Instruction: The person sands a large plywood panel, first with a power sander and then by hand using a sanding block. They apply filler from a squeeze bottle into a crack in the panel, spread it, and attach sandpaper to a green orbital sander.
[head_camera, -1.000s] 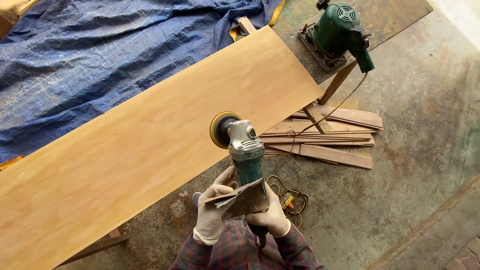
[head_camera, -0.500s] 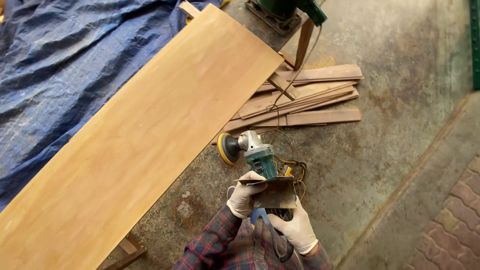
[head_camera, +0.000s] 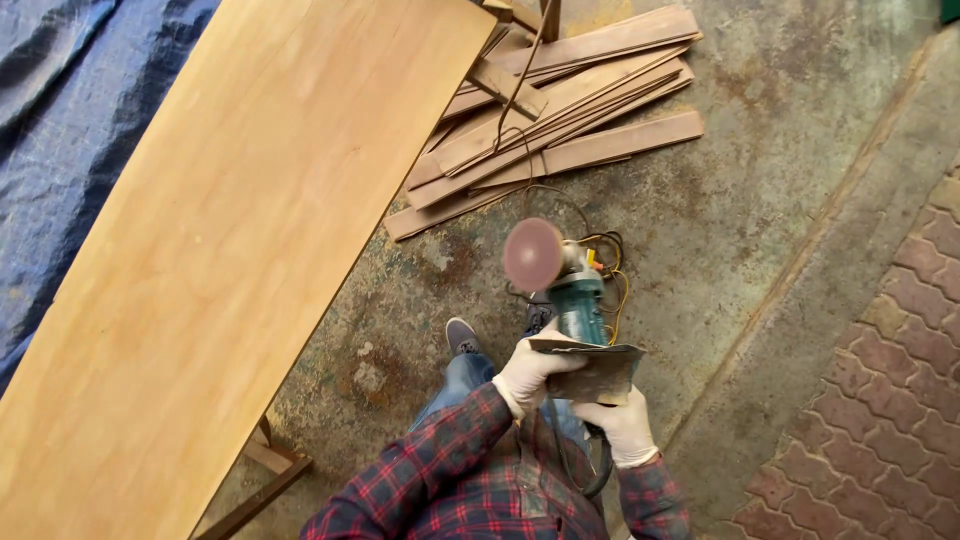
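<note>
A green angle grinder (head_camera: 575, 300) with a round reddish sanding disc (head_camera: 533, 254) points away from me, over the concrete floor. My left hand (head_camera: 530, 372), in a pale glove, grips a dark sheet of sandpaper (head_camera: 592, 368) against the grinder's body. My right hand (head_camera: 622, 424), also gloved, holds the grinder's rear from below, partly hidden under the sheet. A long pale wooden board (head_camera: 230, 250) lies on stands to the left, apart from the disc.
A pile of thin wooden slats (head_camera: 560, 110) lies on the floor ahead. The grinder's cord and a coil of yellow wire (head_camera: 607, 262) sit beneath the tool. Blue tarp (head_camera: 60, 130) lies far left, brick paving (head_camera: 880, 400) at right. My shoe (head_camera: 462, 335) shows below.
The grinder has come off the board and swung right, and its disc face has tilted up into view. The view has shifted down and right; both hands keep their hold.
</note>
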